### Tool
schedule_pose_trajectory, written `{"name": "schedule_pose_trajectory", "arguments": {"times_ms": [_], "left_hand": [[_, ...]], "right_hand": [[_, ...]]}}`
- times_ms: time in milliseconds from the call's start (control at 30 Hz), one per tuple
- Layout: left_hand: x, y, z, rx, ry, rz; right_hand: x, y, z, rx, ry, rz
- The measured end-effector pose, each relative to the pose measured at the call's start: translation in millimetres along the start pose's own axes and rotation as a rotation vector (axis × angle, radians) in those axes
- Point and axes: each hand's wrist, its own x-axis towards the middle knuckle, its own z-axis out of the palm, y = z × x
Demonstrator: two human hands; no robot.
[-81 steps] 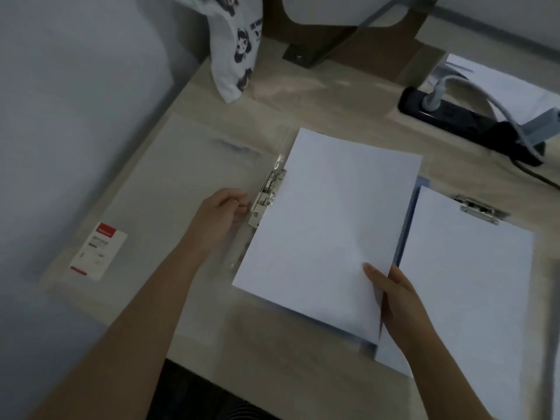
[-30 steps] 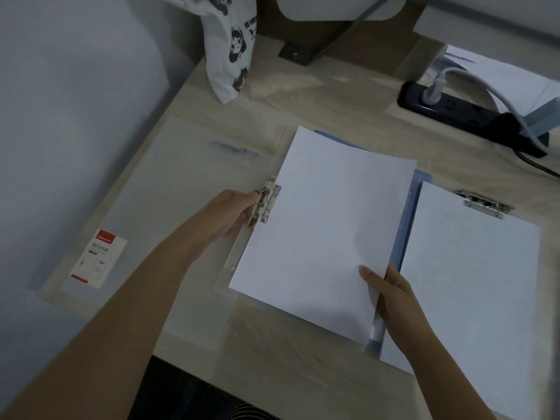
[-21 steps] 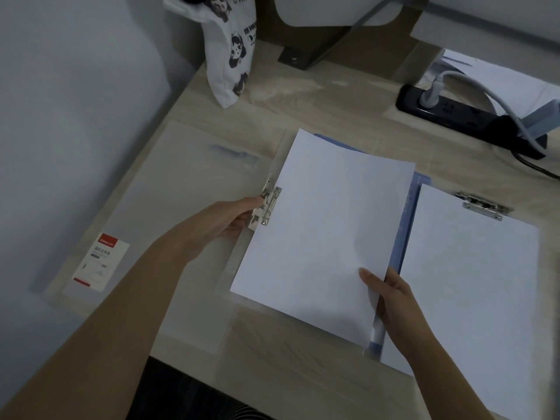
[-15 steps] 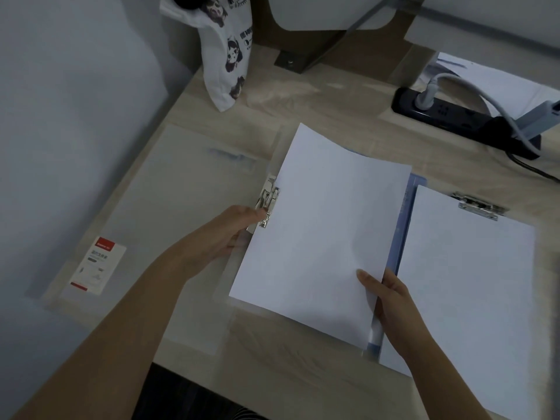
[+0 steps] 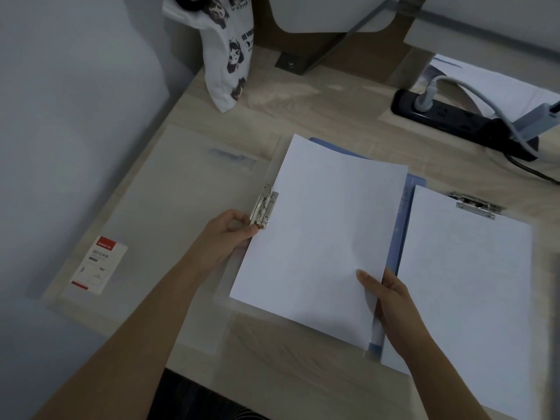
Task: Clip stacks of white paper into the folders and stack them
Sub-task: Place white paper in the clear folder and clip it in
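Note:
A clear plastic folder [image 5: 181, 213] lies open on the desk, its cover spread to the left. A stack of white paper [image 5: 321, 237] rests on its right half, its left edge at the metal clip [image 5: 264, 206]. My left hand [image 5: 225, 237] pinches the lower end of that clip. My right hand [image 5: 391, 301] grips the paper stack at its lower right corner, thumb on top. A blue folder [image 5: 400, 237] peeks out beneath the paper. To the right, another folder with clipped white paper [image 5: 466, 283] lies flat under its own clip [image 5: 475, 204].
A red-and-white label [image 5: 98, 265] sits on the open cover at the left. A printed white tote bag [image 5: 227, 53] hangs at the back left. A black power strip [image 5: 460, 122] with cables lies at the back right. The desk's front edge runs below my arms.
My left hand slid down the clip and now pinches its lower end. The paper's left edge has moved in against the clip. My right hand keeps its grip on the corner.

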Motion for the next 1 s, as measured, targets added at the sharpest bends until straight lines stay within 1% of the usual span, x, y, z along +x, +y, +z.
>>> {"name": "schedule_pose_trajectory", "arguments": {"times_ms": [67,133,233,300,367,400,433,467,500,533,600,667,733,867,1000], "left_hand": [[2,-3,-1,0.004,-0.001,0.004],[1,-4,-1,0.012,-0.009,0.007],[-4,-2,0,-0.011,-0.023,0.017],[-9,1,3,-0.005,-0.015,0.039],[-18,7,6,-0.007,0.002,0.080],[-24,12,7,-0.013,0.007,0.106],[-29,16,8,-0.028,0.011,0.127],[-36,22,9,-0.042,0.013,0.150],[-43,26,11,-0.049,0.011,0.172],[-51,32,13,-0.040,0.017,0.196],[-68,45,23,-0.012,0.030,0.257],[-85,60,39,0.000,0.021,0.317],[-101,76,59,-0.018,-0.031,0.383],[-125,98,109,-0.004,-0.185,0.470],[-132,98,160,0.046,-0.302,0.473]], "right_hand": [[1,1,1,-0.008,0.010,0.001],[0,0,4,-0.060,0.051,-0.040],[-3,-4,14,-0.205,0.205,-0.154],[-6,-5,22,-0.357,0.299,-0.224],[-7,-1,23,-0.652,0.378,-0.346],[-7,1,21,-0.807,0.378,-0.418],[-7,3,19,-0.939,0.333,-0.461],[-7,2,16,-1.016,0.260,-0.471],[-7,1,13,-1.043,0.176,-0.454],[-9,-2,11,-1.030,0.101,-0.419],[-15,-13,5,-0.926,0.019,-0.341],[-24,-31,1,-0.740,-0.025,-0.217],[-37,-50,-9,-0.524,-0.096,-0.135],[-72,-81,-41,-0.175,-0.235,-0.123],[-105,-99,-86,0.046,-0.237,-0.182]]}}
